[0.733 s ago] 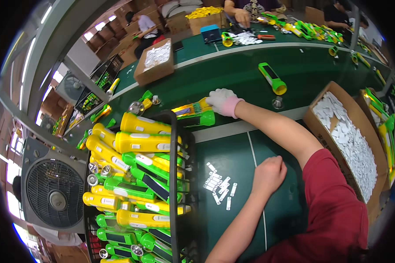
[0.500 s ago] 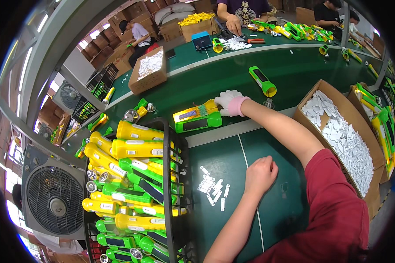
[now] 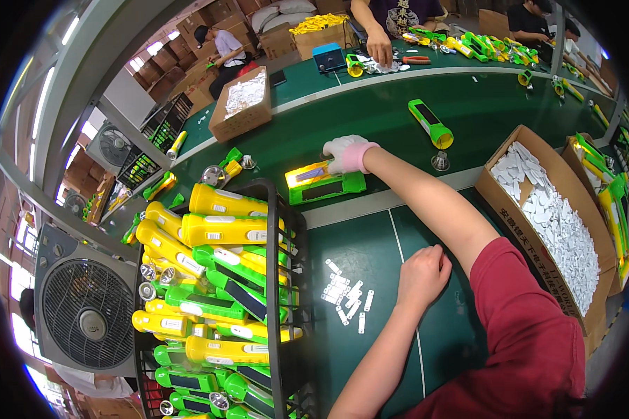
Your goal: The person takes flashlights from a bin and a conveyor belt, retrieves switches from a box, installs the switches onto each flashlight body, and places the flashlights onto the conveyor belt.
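My right hand [image 3: 347,153], in a white glove with a pink cuff, reaches across to the raised green strip. Its fingers are bent around the right end of an open yellow flashlight shell [image 3: 306,174] with a bluish part inside; the fingertips are partly hidden. Against that shell's near side lies a green flashlight body [image 3: 328,188] with a dark panel. My bare left hand [image 3: 424,274] rests closed on the nearer green tabletop [image 3: 461,342], and no object shows in it. Small white slotted strips [image 3: 347,295] lie scattered to its left.
A black crate [image 3: 278,293] full of yellow and green flashlights stands left. At right, a cardboard box [image 3: 510,209] holds white plastic pieces. Another green flashlight [image 3: 430,124] lies beyond my forearm. Opposite, a co-worker's hand [image 3: 379,49] is over white pieces. A fan [image 3: 91,325] stands far left.
My right hand has moved left, from beside the end of the yellow flashlight shell to over it. My left hand stays closed on the table. The whole view has shifted slightly.
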The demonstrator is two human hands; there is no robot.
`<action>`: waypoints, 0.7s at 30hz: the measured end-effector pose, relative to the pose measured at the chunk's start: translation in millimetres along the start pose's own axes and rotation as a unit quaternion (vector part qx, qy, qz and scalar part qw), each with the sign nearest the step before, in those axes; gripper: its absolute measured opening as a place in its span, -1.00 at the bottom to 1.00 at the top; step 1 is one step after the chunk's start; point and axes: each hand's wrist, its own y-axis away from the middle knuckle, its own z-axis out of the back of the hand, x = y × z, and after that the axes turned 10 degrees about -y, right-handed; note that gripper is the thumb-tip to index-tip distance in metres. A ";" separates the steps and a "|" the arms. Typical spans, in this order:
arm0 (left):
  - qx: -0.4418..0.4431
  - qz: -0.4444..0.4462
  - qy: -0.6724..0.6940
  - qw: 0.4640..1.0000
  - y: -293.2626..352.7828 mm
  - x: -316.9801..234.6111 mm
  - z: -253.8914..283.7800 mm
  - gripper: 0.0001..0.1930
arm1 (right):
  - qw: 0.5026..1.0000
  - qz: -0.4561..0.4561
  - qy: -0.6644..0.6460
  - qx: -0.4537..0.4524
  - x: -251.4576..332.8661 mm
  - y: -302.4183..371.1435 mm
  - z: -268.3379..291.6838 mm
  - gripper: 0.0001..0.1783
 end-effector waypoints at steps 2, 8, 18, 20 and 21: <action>0.002 -0.002 0.002 1.000 -0.7 -1.2 0.4 -0.82 | 1.000 -0.007 0.001 -0.010 -7.9 4.6 -0.8 -0.52; 0.000 -0.003 -0.011 1.000 1.1 3.4 3.4 -0.82 | 0.997 0.052 0.032 -0.048 8.9 30.8 0.9 -0.22; 0.029 0.017 -0.040 0.999 0.0 3.1 -5.9 -0.85 | 0.984 0.064 0.166 -0.004 18.8 38.9 2.3 -0.39; 0.017 0.015 -0.026 0.999 1.3 2.2 -8.9 -0.85 | 0.979 0.080 0.185 -0.025 17.0 30.4 -1.9 -0.55; 0.018 0.014 -0.035 0.999 1.7 5.2 -7.4 -0.86 | 0.980 0.078 0.180 -0.045 20.4 27.9 -6.3 -0.63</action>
